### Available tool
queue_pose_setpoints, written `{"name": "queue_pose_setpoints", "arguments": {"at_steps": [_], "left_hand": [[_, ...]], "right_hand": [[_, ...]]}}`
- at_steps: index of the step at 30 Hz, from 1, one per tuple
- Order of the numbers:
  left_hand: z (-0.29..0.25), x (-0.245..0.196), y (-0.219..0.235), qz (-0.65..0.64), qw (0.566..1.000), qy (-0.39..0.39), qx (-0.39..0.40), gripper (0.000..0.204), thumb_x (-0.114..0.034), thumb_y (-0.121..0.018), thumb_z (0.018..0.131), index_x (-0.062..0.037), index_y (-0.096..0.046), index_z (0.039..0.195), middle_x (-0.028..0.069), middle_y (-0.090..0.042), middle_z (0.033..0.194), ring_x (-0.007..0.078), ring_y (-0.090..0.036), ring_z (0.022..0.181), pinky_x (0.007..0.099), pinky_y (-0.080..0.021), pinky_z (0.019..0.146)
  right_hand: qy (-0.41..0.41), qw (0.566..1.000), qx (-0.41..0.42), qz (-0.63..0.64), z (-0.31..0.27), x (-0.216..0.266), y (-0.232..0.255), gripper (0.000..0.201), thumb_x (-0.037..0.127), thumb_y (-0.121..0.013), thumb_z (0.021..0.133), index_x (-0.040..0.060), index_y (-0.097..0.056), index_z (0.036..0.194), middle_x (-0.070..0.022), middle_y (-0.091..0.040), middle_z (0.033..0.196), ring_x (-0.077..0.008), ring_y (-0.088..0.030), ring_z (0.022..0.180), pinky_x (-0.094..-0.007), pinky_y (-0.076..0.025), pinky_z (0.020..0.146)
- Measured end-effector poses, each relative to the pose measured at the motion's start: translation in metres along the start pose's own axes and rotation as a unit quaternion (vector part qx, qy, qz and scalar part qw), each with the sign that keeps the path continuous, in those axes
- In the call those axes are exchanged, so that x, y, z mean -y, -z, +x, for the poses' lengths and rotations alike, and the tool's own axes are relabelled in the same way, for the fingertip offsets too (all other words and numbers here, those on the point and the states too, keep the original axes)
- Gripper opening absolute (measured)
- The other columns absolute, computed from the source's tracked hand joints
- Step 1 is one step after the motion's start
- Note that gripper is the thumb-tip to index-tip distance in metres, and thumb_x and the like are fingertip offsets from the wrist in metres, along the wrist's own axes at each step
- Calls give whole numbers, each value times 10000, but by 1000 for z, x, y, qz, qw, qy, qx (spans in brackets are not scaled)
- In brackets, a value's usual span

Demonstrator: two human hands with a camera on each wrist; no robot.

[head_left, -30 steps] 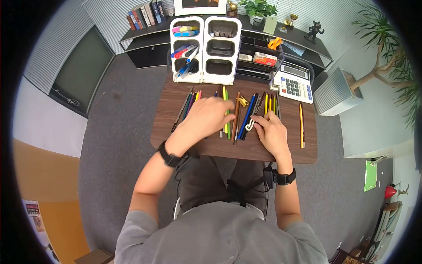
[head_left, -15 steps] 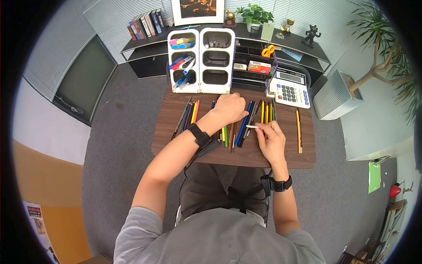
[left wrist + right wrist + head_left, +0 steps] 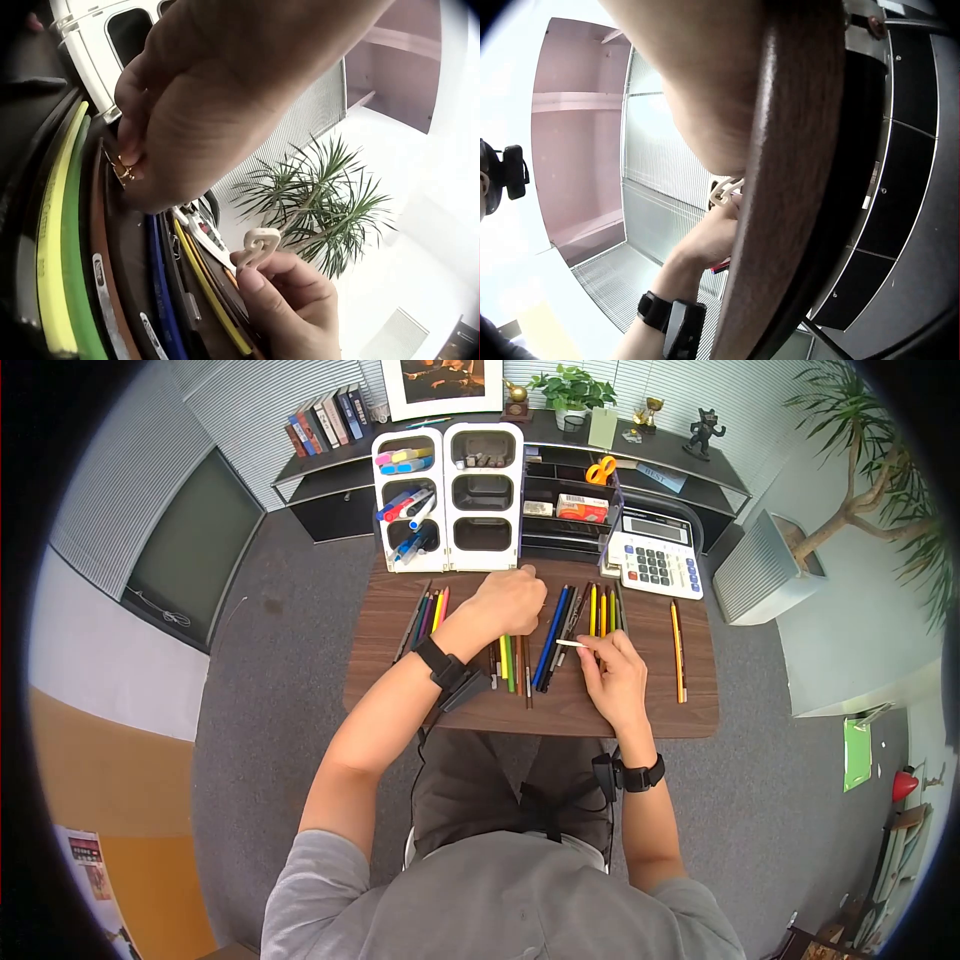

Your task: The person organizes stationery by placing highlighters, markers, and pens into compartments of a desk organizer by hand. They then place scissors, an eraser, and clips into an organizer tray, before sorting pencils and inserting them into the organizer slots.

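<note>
My left hand (image 3: 510, 603) is over the middle of the table, its fingers curled down among the pencils. In the left wrist view its fingertips pinch a small gold metal clip (image 3: 124, 174) beside a brown pencil (image 3: 100, 225). My right hand (image 3: 615, 675) is raised over the right-hand pencils. Between thumb and forefinger it holds a small white curled clip (image 3: 260, 244), seen edge-on from the head. Blue pencils (image 3: 550, 645) lie between the hands. Yellow and green pencils (image 3: 508, 660) show under the left wrist.
A white organizer (image 3: 446, 510) holding markers stands at the back of the table. Beside it are a black-shelved holder with orange scissors (image 3: 601, 470) and a calculator (image 3: 656, 560). Dark and coloured pencils (image 3: 425, 620) lie at left; a yellow pencil (image 3: 679, 655) is at far right.
My left hand has moved right and down onto the gold clip, covering it. The right hand keeps the white clip, now turned edge-on. The head view has shifted slightly.
</note>
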State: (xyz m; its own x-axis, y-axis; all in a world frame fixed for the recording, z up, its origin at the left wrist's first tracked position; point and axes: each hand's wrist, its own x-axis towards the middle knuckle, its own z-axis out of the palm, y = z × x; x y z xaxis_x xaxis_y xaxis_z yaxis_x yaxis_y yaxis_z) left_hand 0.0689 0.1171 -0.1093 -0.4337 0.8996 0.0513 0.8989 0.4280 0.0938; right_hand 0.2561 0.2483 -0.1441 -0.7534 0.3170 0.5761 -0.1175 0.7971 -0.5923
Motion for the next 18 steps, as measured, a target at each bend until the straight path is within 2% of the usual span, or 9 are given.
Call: {"name": "queue_pose_setpoints", "arguments": {"at_steps": [4, 6, 10, 12, 18], "left_hand": [[4, 4, 3, 12, 999, -25, 15, 161, -124, -700, 740, -9, -721, 853, 161, -645, 895, 328, -654, 944, 414, -545, 829], [5, 6, -2, 47, 997, -43, -44, 138, -118, -674, 752, -24, -722, 841, 149, -634, 872, 311, -656, 912, 406, -548, 801], [8, 7, -8, 108, 985, -89, -98, 109, -118, -647, 774, -50, -722, 815, 130, -632, 868, 266, -660, 872, 382, -550, 763], [11, 5, -9, 174, 970, -107, -135, 93, -117, -650, 782, -71, -730, 771, 101, -682, 858, 231, -677, 884, 339, -561, 700], [24, 2, -1, 198, 956, -120, -181, 74, -130, -657, 778, -87, -718, 782, 51, -691, 785, 199, -672, 822, 302, -557, 643]], "right_hand": [[-1, 1000, 0, 0, 0, -2, 0, 106, 86, -725, 855, 78, -730, 961, -69, -568, 779, -241, -612, 666, -341, -491, 600], [22, 999, -15, 19, 0, -4, -2, 127, 64, -723, 868, 51, -731, 994, -68, -524, 739, -171, -509, 564, -302, -425, 542], [24, 999, -17, 20, 0, -2, 0, 124, 66, -722, 870, 50, -730, 992, -68, -525, 740, -170, -511, 565, -300, -427, 542], [-4, 1000, -2, 12, 0, 0, 1, 98, 92, -721, 863, 76, -724, 960, -77, -572, 785, -248, -614, 656, -342, -488, 596], [-9, 1000, -2, 15, 0, 0, 1, 101, 100, -720, 865, 75, -722, 963, -89, -566, 777, -262, -611, 648, -351, -487, 591]]}}
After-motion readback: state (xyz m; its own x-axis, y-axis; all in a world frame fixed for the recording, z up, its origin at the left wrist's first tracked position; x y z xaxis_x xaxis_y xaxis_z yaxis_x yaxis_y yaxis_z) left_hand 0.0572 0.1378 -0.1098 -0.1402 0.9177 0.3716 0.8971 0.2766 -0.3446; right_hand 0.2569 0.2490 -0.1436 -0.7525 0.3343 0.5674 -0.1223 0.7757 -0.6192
